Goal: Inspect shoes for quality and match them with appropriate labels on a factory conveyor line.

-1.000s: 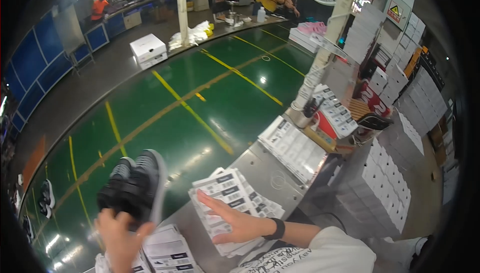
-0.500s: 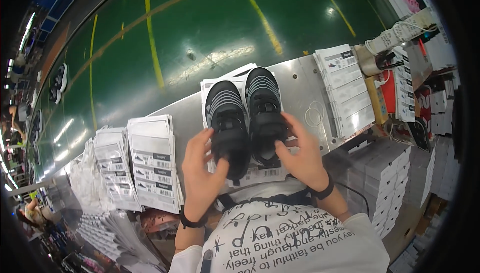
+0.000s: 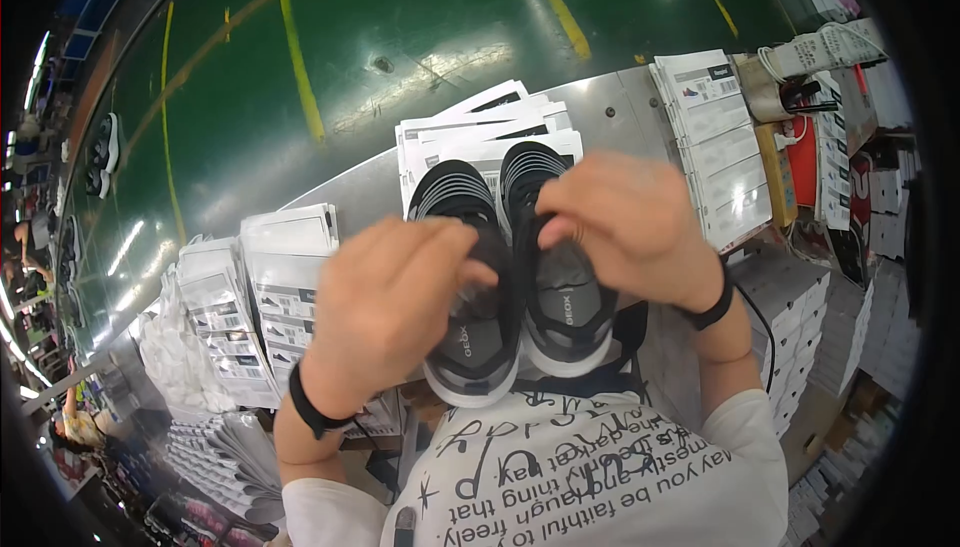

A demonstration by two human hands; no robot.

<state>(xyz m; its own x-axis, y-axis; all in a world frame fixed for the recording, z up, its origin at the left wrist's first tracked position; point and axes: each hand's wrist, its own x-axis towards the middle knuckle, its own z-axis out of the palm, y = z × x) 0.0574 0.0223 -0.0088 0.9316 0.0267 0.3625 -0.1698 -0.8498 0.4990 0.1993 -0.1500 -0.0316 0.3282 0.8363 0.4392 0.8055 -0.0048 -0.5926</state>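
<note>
Two black sneakers with grey-striped toes and white soles lie side by side, heels toward me, the left shoe and the right shoe. Their dark grey insoles show through the openings. My left hand is closed in a pinch at the instep of the left shoe, its fingers slightly blurred. Bent over the right shoe's instep, my right hand pinches there too. The fingers hide which part of each upper they grip. Under the toes lies a stack of white printed sheets.
More white printed bundles stand at left and right on the metal table edge. Beyond runs a green belt with yellow lines and other shoes far left. Stacked boxes stand at the right, crumpled white paper at the left.
The shoes have come nearer to me, and their insoles now show. Both hands have gone from the shoes' outer sides to pinching over the insteps. The view has shifted slightly.
</note>
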